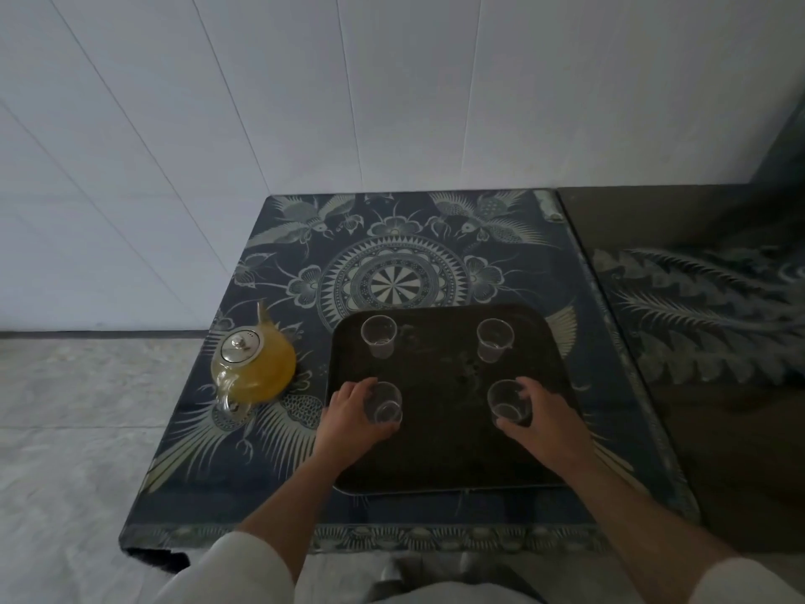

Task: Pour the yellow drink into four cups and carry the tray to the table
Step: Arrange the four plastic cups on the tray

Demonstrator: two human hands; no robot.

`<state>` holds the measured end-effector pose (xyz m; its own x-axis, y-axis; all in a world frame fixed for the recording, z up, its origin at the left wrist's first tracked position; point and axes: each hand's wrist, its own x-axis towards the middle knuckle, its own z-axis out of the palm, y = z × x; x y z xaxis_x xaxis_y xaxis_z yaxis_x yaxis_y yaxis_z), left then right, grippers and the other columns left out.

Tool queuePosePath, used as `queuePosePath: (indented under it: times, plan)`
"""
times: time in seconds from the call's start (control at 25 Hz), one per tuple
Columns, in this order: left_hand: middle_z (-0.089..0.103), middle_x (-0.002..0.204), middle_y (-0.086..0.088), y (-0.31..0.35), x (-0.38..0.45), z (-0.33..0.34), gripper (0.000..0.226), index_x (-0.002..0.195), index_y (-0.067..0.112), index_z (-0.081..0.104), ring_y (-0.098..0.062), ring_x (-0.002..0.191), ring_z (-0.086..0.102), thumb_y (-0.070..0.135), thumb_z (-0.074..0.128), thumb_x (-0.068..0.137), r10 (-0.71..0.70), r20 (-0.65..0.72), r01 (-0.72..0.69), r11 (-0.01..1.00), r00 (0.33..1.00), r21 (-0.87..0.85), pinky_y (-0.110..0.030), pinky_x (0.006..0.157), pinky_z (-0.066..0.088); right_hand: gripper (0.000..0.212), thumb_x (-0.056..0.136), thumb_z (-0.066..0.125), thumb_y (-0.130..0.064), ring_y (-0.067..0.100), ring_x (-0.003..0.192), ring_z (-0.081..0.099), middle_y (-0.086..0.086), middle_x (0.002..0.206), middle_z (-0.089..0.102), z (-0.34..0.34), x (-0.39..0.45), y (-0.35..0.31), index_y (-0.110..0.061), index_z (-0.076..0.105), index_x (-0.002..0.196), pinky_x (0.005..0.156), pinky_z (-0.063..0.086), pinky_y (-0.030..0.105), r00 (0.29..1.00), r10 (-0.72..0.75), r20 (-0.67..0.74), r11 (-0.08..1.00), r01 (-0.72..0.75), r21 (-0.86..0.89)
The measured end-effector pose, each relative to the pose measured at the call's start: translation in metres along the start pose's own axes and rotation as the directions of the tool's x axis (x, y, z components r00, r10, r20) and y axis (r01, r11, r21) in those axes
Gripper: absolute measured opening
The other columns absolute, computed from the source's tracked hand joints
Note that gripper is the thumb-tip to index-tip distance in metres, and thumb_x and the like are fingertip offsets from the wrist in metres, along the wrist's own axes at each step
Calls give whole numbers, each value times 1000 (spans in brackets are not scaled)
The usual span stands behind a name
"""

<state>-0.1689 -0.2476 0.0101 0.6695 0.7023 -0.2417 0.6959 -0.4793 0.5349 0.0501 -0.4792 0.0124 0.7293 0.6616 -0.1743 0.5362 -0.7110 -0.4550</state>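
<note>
While nothing has yet been poured, the round glass teapot with a metal lid (252, 366), full of yellow drink, stands on the blue patterned cloth of the low table (435, 237) just left of the dark rectangular tray (444, 451), its handle turned toward the person, probably so the left hand can take it easily. On the tray four clear plastic cups sit in a square, all seemingly empty: the far-left cup (378, 335) and far-right cup (494, 340) stand free, well apart. The left hand (355, 414) curls its fingers around the near-left cup (384, 405), and the right hand (538, 411) likewise wraps the near-right cup (507, 403); both grips look like positioning, spacing the cups evenly so each can be filled without spilling. Right of the table lies a dark glossy surface (697, 342) reflecting the cloth's pattern.
</note>
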Motion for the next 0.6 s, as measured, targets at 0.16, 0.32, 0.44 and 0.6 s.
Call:
queuePosePath:
  times: [0.16,0.32,0.44,0.6]
  plan:
    - [48,130,9,3,-3,9,88,143,33,39,-15,120,48,60,74,66,-22,-2,22,1000,1000,20,-43,100,45,83,77,75,-59,19,118,59,-7,133,63,2,5,6,-29,39,146,93,52,41,999,-15,33,1000,15,-15]
    - [48,131,8,0,-6,13,89,142,32,40,-15,120,49,60,74,65,-44,5,44,999,999,28,-43,100,46,83,77,74,-60,19,116,60,-6,132,64,4,10,9,-30,39,146,91,52,40,998,-23,52,999,24,-24]
    - [48,132,8,-2,-7,15,89,142,33,39,-15,120,48,59,74,65,-48,14,47,998,999,38,-42,100,46,82,78,75,-58,18,117,60,-6,133,64,8,10,10,-30,38,146,91,52,38,997,-20,69,1000,22,-20]
    - [47,134,8,-1,-5,16,89,143,33,38,-15,122,47,57,76,66,-50,18,50,998,999,29,-42,101,45,82,78,75,-57,16,115,61,-8,132,63,8,11,13,-29,38,145,91,52,38,997,-14,75,1000,15,-6]
